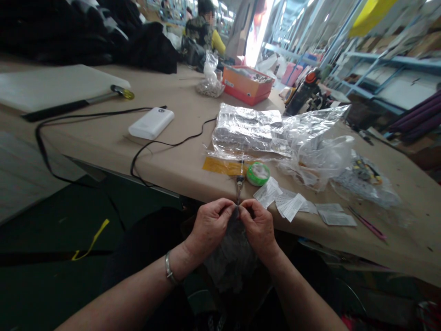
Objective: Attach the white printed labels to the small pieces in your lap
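Above the table's front edge, my left hand (212,224) and my right hand (259,226) meet with thumbs and fingertips pinched. A small grey piece (236,211) shows between the fingertips; its kind is unclear. Thin, crumpled grey see-through material (234,257) lies below the hands, and whether it joins that piece is hidden. Just beyond the fingertips, a slim metal-tipped tool (240,182), resembling a soldering iron, points toward me over the edge. Beside it sit a green-rimmed round container (258,174) and an amber strip (220,166). Printed white labels (289,204) lie right of my hands.
Silvery plastic packaging (250,131) and clear bags (324,158) cover the middle right. Pink tweezers (368,224) lie near the right edge. A white power bank (151,123), black cord (172,143) and orange box (246,85) stand farther off. Another person (206,34) sits beyond.
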A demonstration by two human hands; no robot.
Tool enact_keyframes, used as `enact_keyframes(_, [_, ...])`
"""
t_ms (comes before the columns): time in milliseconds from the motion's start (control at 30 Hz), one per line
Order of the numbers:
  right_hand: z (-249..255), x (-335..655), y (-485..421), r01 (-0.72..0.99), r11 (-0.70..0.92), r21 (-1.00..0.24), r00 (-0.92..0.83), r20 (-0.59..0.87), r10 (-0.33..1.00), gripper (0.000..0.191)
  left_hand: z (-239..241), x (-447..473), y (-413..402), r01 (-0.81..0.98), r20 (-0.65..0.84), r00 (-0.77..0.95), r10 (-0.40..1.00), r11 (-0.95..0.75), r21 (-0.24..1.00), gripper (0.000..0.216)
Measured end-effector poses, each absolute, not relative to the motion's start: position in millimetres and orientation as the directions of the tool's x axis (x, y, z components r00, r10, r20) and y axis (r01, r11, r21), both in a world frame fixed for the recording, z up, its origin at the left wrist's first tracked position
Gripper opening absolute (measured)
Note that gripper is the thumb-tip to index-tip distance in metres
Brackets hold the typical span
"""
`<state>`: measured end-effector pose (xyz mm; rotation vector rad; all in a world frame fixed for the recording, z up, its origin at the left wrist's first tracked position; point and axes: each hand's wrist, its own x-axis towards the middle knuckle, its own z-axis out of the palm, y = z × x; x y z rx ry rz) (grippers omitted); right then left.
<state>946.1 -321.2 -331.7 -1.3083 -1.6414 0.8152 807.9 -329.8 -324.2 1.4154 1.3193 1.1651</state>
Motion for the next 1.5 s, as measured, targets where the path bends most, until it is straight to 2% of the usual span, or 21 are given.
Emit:
enact_keyframes(233, [-333, 946, -319, 0.405, 0.257, -0.878, -0.058, 0.256, 0.965, 0.015, -323, 810, -324, 0.22, 0.105, -0.015, 0.994, -0.099, 0.97, 0.018])
enact_keyframes(467, [-335, 950, -333, 0.306, 0.232, -0.923, -0.093, 0.214, 0.972, 0.013, -320, 806, -336, 0.21, 0.066, 0.009, 0.998, -0.066, 0.976, 0.018])
enact_keyframes(567, [-333, 964, -349, 0.366, 0.267, -0.891, -0.127, 0.236, 0.963, 0.013, -327, 801, -345, 0.238, 0.015, 0.032, 0.999, -0.022, 0.971, 0.019])
enact_keyframes(667, [-323, 985, -355, 0.513, 0.432, -0.741, -0.194, 0.39, 0.9, 0.009, -343, 795, -349, 0.296, -0.013, 0.06, 0.998, -0.005, 0.955, 0.02])
enact_keyframes(767, [-314, 1003, -345, 0.711, 0.554, -0.434, -0.264, 0.565, 0.782, 0.014, -360, 790, -347, 0.373, 0.013, 0.09, 0.996, -0.046, 0.927, 0.025])
enact_keyframes(867, [-314, 1012, -327, 0.863, 0.484, -0.144, -0.33, 0.564, 0.757, 0.029, -368, 788, -345, 0.474, 0.017, 0.119, 0.993, -0.072, 0.877, 0.027])
enact_keyframes(967, [-323, 1015, -315, 0.88, 0.474, -0.023, -0.386, 0.546, 0.744, 0.027, -369, 788, -347, 0.533, 0.008, 0.113, 0.994, -0.068, 0.843, 0.026])
enact_keyframes(1100, [-329, 1020, -310, 0.83, 0.554, -0.069, -0.397, 0.624, 0.673, 0.02, -364, 794, -351, 0.509, 0.014, 0.113, 0.994, -0.07, 0.858, 0.023])
enact_keyframes(1233, [-327, 1024, -308, 0.802, 0.577, -0.151, -0.338, 0.682, 0.649, 0.015, -356, 807, -355, 0.39, -0.033, 0.14, 0.99, -0.024, 0.92, 0.024])
enact_keyframes(1400, [-329, 1026, -307, 0.784, 0.59, -0.193, -0.305, 0.707, 0.637, 0.008, -342, 830, -358, 0.199, -0.17, 0.221, 0.96, 0.126, 0.972, 0.021])
enact_keyframes(1500, [-331, 1028, -311, 0.774, 0.604, -0.187, -0.288, 0.746, 0.6, 0.014, -333, 844, -358, -0.008, -0.309, 0.297, 0.903, 0.326, 0.945, 0.02])
